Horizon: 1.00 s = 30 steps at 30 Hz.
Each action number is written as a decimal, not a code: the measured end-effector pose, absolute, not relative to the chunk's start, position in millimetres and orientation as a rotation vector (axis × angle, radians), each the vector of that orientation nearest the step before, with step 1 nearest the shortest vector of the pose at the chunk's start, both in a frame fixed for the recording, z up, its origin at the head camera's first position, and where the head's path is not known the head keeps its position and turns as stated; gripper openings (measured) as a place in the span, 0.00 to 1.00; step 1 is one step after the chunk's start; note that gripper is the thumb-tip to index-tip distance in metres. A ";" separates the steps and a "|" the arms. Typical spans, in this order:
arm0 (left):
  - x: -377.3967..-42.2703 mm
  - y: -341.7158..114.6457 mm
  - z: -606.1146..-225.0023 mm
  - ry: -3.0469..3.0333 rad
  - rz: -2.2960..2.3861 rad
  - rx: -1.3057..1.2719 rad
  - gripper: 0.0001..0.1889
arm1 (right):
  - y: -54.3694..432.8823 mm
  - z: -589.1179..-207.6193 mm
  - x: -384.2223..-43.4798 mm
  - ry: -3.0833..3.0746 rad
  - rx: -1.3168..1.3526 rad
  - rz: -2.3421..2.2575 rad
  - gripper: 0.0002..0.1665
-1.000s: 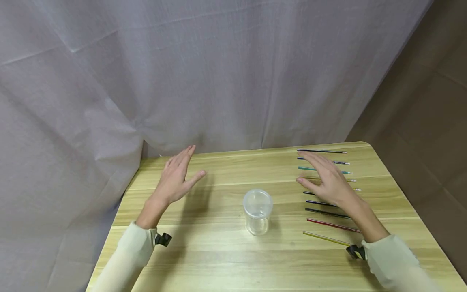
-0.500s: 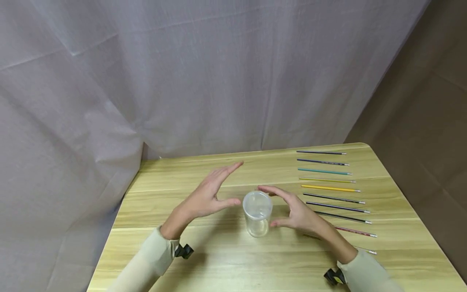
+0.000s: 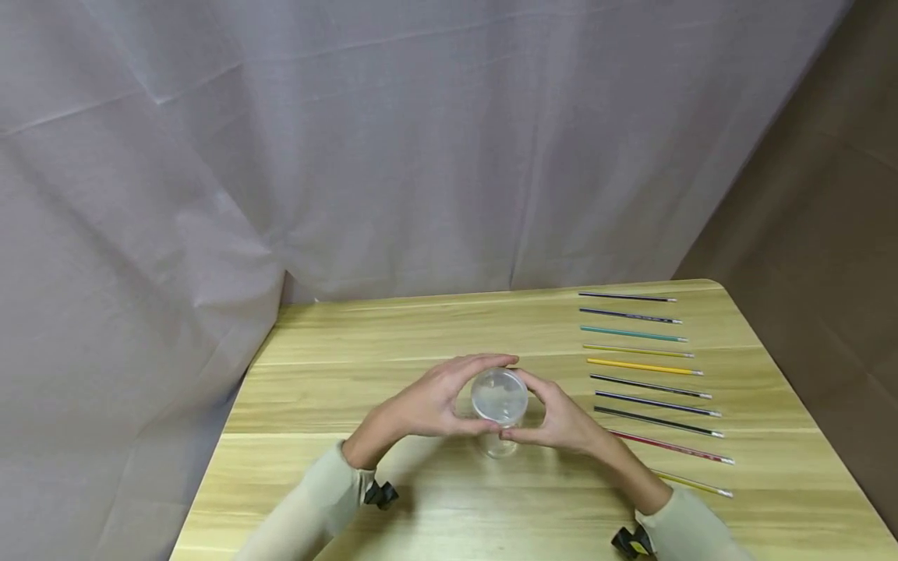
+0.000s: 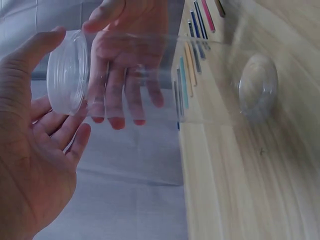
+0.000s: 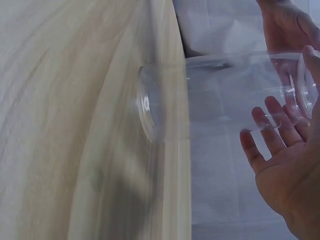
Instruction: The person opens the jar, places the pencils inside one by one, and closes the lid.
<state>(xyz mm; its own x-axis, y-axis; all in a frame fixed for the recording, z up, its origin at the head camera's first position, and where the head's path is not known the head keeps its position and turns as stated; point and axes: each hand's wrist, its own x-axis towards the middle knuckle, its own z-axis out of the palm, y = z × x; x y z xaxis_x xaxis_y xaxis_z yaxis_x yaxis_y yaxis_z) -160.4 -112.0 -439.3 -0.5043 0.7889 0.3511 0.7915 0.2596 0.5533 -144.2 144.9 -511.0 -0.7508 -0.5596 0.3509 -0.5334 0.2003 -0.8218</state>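
Note:
A clear plastic jar (image 4: 215, 80) stands upright on the wooden table, with a round, ridged, translucent lid (image 3: 499, 396) on top. My left hand (image 3: 436, 401) curls round the lid from the left, thumb on the near side and fingers on the far side. From the right, my right hand (image 3: 563, 419) holds the jar at its upper part just under the lid; in the left wrist view its fingers show through the clear wall. Both thumbs nearly meet at the jar's near side. Nothing shows inside the jar (image 5: 220, 100).
Several pencils with eraser ends lie in a row on the table's right side, among them a teal pencil (image 3: 634, 333), an orange-yellow pencil (image 3: 644, 366) and a red pencil (image 3: 673, 446). A grey curtain (image 3: 393, 156) hangs behind the table (image 3: 337, 335).
Both hands have come inward from either side of the table onto the jar and now hold it at the lid and upper part. Jar and pencils have stayed in place.

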 end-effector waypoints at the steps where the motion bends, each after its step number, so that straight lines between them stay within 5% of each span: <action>1: -160.7 -111.1 -440.4 -2.473 -1.113 -1.572 0.47 | 144.4 -511.0 -143.6 2.418 -1.083 -1.642 0.44; 22: -141.9 -105.2 -441.0 -2.423 -0.860 -1.373 0.45 | 132.5 -515.8 -132.6 2.607 -0.998 -1.692 0.46; 30: -119.2 -94.2 -447.2 -2.433 -0.835 -1.060 0.44 | 130.1 -517.2 -132.5 2.642 -1.017 -1.693 0.45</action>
<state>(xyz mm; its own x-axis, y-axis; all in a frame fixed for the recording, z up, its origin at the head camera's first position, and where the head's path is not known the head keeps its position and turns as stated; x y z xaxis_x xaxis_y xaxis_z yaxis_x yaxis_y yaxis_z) -119.2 -94.2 -447.2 -0.6554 0.5394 0.5287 0.7504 0.5448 0.3743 -132.5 130.1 -517.2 -0.7989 -0.4102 0.4399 -0.5711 0.2875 -0.7689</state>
